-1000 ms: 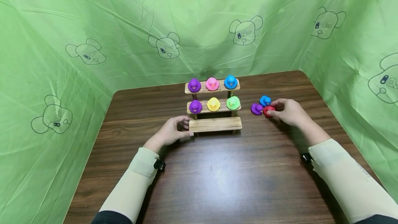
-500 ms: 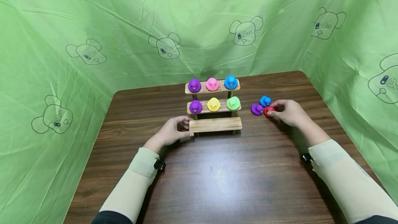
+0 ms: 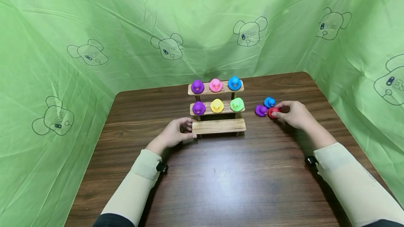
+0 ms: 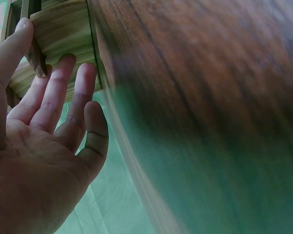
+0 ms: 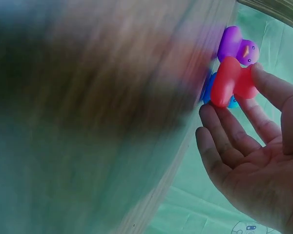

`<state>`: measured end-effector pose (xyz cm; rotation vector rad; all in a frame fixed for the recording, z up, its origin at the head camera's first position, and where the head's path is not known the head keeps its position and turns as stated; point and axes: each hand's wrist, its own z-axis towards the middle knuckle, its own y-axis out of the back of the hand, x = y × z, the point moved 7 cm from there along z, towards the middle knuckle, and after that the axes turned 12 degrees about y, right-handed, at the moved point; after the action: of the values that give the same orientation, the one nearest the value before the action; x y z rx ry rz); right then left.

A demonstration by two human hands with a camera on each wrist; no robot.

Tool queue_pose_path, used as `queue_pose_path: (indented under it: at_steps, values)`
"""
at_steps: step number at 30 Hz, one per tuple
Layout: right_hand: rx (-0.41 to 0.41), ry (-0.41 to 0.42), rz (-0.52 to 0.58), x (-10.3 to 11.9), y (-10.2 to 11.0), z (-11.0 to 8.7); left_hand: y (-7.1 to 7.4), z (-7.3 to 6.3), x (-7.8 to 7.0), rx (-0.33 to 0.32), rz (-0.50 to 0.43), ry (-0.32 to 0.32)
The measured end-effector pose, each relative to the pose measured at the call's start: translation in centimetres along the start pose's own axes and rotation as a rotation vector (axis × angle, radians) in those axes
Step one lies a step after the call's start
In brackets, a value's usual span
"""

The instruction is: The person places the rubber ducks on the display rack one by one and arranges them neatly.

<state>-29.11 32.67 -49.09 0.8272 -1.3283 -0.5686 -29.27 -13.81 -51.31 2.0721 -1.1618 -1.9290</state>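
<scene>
A three-step wooden display stand (image 3: 219, 126) stands toward the back of the table, its lowest step bare. My left hand (image 3: 173, 134) holds the stand's left end, thumb at the front corner and fingers behind; in the left wrist view the fingertips meet the wood (image 4: 63, 34). Off to the stand's right, my right hand (image 3: 293, 115) pinches a red rubber duck (image 3: 272, 113) between thumb and fingers. Close beside that duck are a purple duck (image 3: 260, 110) and a blue duck (image 3: 269, 102). The right wrist view shows the red duck (image 5: 227, 83) overlapping the blue one.
On the top step sit purple (image 3: 197, 87), pink (image 3: 215, 85) and blue (image 3: 234, 83) ducks. The middle step carries purple (image 3: 199, 108), yellow (image 3: 217, 105) and green (image 3: 236, 104) ones. Green cloth (image 3: 202, 16) with bear drawings hangs around the dark wooden table (image 3: 189, 185).
</scene>
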Motion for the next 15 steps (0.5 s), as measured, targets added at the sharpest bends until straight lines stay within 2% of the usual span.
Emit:
queue_pose_path:
  at_steps: [7, 12, 15]
  values:
    - [-0.018, 0.014, 0.003, 0.9, -0.1, -0.4, 0.0, 0.0, 0.0, -0.002, -0.002, 0.003]
    - [-0.069, 0.017, 0.012, 1.4, 0.1, -1.0, 0.0, 0.0, 0.0, 0.001, -0.006, 0.001]
    - [-0.108, 0.046, 0.032, 2.0, 0.3, -1.2, 0.0, 0.0, 0.0, 0.0, -0.005, 0.001]
